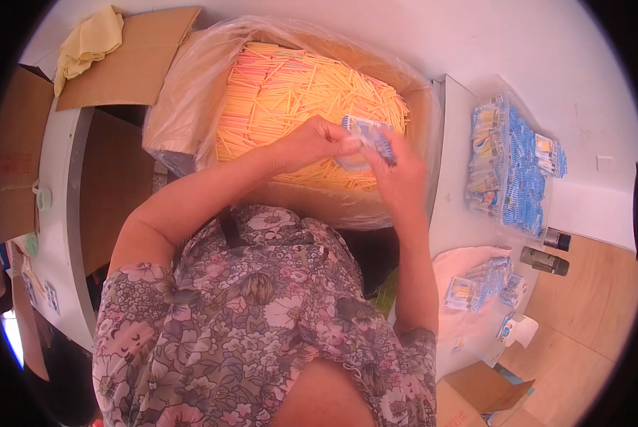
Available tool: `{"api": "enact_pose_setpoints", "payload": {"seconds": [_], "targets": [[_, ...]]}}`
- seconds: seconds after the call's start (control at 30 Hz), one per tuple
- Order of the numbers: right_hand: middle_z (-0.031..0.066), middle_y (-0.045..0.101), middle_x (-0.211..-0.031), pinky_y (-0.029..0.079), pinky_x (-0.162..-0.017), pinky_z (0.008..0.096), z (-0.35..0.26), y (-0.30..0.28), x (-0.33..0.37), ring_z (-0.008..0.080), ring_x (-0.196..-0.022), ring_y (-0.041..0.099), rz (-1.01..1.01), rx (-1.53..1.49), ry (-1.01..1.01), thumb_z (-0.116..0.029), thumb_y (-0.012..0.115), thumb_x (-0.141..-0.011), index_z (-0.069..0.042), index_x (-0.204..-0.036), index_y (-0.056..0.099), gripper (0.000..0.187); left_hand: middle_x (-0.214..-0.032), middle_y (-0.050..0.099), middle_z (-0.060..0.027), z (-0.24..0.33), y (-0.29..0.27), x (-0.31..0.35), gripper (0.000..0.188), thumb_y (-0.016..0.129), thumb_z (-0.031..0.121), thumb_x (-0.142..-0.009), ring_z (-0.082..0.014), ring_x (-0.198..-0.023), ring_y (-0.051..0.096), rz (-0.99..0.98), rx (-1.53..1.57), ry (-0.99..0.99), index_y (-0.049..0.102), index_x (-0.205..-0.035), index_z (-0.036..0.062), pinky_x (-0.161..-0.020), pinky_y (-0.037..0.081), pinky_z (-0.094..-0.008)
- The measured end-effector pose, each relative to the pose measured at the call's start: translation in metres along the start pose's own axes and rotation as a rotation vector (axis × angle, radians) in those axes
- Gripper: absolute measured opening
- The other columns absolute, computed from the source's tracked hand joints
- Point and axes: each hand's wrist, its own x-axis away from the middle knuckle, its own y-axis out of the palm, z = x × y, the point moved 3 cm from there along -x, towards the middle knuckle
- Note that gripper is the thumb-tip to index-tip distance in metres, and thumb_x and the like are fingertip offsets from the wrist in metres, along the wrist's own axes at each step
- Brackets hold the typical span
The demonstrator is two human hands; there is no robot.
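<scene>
My left hand point(317, 141) and my right hand point(403, 174) meet over a large box of thin sticks. Between them is a small clear plastic packet point(367, 129) with blue printed edges. My right fingers are closed around its right side. At its lower left edge, my left thumb and fingertips pinch the plastic. The packet is slightly blurred, and I cannot make out what is inside. Below the hands, yellow and pink sticks point(297, 89) fill the cardboard box point(319, 201), which has a clear plastic liner point(191, 78).
On the right, a clear bin point(505, 160) holds many blue-edged packets. More packets point(475, 286) lie on a pink cloth point(452, 262) nearer me, beside a dark-labelled bottle point(544, 261). An open carton point(479, 391) stands lower right. A yellow cloth point(91, 43) rests on cardboard point(137, 53) at upper left.
</scene>
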Motion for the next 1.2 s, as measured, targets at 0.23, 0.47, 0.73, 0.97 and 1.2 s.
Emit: {"api": "enact_pose_setpoints", "payload": {"seconds": [0.23, 0.47, 0.73, 0.97, 1.2], "targets": [[0.0016, 0.060, -0.090, 0.047, -0.069, 0.0228, 0.058, -0.131, 0.098, 0.0077, -0.079, 0.055, 0.086, -0.209, 0.520, -0.003, 0.065, -0.081, 0.001, -0.104, 0.061, 0.024, -0.082, 0.067, -0.0055, 0.008, 0.004, -0.004, 0.023, 0.074, 0.018, -0.074, -0.0203, -0.080, 0.062, 0.015, -0.745, 0.180, 0.069, -0.092, 0.0052, -0.073, 0.048, -0.0323], [0.0045, 0.063, -0.082, 0.047, -0.063, 0.0256, 0.129, -0.240, 0.213, 0.0129, -0.068, 0.056, 0.191, 0.226, 0.644, -0.001, 0.063, -0.079, 0.004, -0.098, 0.061, 0.020, -0.086, 0.061, -0.0038, 0.025, 0.022, -0.063, 0.030, 0.077, 0.029, -0.063, -0.0249, -0.092, 0.053, 0.193, -1.575, 0.392, 0.065, -0.084, 0.0115, -0.076, 0.035, -0.0396], [0.0150, 0.061, -0.102, 0.045, -0.084, 0.0406, 0.119, -0.219, 0.225, 0.0316, -0.097, 0.055, 0.322, 0.954, 0.419, -0.008, 0.067, -0.079, 0.001, -0.103, 0.060, 0.027, -0.087, 0.064, -0.0059, 0.002, 0.002, -0.085, 0.036, 0.080, 0.022, -0.062, -0.0255, -0.087, 0.057, 0.267, -1.218, 0.208, 0.063, -0.092, 0.0112, -0.077, 0.033, -0.0406], [0.0138, 0.062, -0.100, 0.046, -0.080, 0.0382, 0.059, -0.191, 0.177, 0.0296, -0.093, 0.056, 0.524, 1.004, -0.104, 0.001, 0.066, -0.078, -0.002, -0.099, 0.062, 0.022, -0.074, 0.063, -0.0016, 0.008, 0.006, -0.081, 0.015, 0.074, 0.019, -0.066, -0.0228, -0.080, 0.058, 0.387, -1.255, 0.367, 0.060, -0.072, 0.0147, -0.075, 0.031, -0.0418], [0.0103, 0.063, -0.096, 0.046, -0.078, 0.0326, 0.032, -0.075, 0.062, 0.0206, -0.083, 0.059, 0.320, 0.180, 0.120, -0.003, 0.069, -0.077, 0.000, -0.107, 0.060, 0.031, -0.069, 0.062, -0.0042, 0.026, 0.007, -0.068, 0.010, 0.071, 0.009, -0.075, -0.0143, -0.066, 0.058, 0.179, -0.690, 0.390, 0.062, -0.077, 0.0046, -0.066, 0.045, -0.0314]]}}
